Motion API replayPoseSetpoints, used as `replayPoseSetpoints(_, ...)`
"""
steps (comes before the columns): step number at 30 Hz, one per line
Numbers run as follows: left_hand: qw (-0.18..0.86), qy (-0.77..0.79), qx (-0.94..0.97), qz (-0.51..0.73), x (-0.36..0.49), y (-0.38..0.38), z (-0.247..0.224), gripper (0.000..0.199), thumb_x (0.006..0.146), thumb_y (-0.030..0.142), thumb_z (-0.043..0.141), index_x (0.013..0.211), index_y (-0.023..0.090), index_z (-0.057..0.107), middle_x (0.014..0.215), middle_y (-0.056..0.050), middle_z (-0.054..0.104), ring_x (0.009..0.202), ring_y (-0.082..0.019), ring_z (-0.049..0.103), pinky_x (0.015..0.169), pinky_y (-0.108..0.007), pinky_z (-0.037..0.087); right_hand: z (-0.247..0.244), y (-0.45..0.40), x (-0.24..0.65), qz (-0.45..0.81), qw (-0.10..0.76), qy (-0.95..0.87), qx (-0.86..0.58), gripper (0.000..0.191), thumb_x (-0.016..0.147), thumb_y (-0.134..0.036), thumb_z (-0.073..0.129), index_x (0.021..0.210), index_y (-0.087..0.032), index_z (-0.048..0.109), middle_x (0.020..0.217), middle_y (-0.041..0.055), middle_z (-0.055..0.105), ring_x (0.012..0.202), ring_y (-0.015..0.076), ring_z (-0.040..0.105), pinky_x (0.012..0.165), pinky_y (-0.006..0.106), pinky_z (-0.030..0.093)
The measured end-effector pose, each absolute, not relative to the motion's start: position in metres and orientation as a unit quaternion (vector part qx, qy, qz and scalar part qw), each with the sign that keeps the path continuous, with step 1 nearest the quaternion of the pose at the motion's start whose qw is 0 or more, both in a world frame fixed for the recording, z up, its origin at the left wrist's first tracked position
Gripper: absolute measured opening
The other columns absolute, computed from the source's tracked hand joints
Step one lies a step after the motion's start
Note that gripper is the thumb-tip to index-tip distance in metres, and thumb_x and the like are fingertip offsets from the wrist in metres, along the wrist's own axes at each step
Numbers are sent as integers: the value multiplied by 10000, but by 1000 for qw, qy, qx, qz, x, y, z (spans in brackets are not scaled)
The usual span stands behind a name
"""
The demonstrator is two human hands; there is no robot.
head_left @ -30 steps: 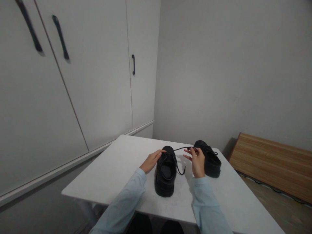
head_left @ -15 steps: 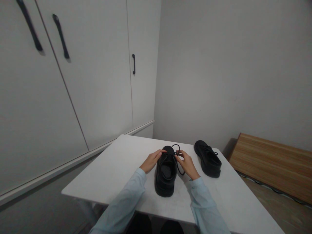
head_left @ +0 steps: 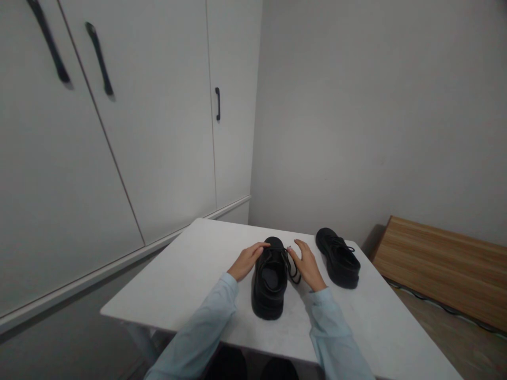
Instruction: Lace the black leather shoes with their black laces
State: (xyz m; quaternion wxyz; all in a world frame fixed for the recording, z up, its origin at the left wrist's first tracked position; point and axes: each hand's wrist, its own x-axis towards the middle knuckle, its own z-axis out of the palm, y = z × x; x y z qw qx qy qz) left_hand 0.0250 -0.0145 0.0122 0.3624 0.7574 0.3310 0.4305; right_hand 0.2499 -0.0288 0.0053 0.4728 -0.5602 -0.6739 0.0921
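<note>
A black lace-up shoe (head_left: 269,298) stands on the white table with its toe pointing away from me. My left hand (head_left: 247,261) rests at the left of its toe, fingertips on the upper near the front lacing; whether they pinch anything is too small to tell. Just right of the shoe is my right hand (head_left: 307,264), thumb and fingers apart, the thumb close to the lace. The loose black lace (head_left: 293,275) hangs in loops down the shoe's right side. A second black shoe (head_left: 343,266) stands farther right, its lace across the top.
The white table (head_left: 178,285) spans the lower middle. White cabinets (head_left: 166,132) with dark handles rise on the left, and a grey wall is behind. To the right of the table is a wood-grain board (head_left: 443,274), with a cable along its lower edge.
My right hand has let go of the lace and its fingers have spread. The lace loop that stood above the toe has dropped along the shoe's right side. My left hand has stayed put.
</note>
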Motion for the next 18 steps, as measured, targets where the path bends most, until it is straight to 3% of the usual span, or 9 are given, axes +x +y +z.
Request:
replayPoseSetpoints(6,342,328,750,461,27,-13,11,334,914,373,410,1126,202,604,1158,-69,632,1114,-208,549,999,-344,382,25,-41,243,203,458,-721,-479,395,804,-445,573,1122,-210,587,1183,90,605,1132,242,542,996,409,404)
replayPoseSetpoints(18,244,389,754,471,26,-9,5,143,820,306,566,870,189,631,893,-42,641,885,-186,589,842,-334,452,25,-45,244,242,408,-752,-457,518,713,-365,686,1186,-208,545,1228,99,577,1169,250,516,1033,419,363)
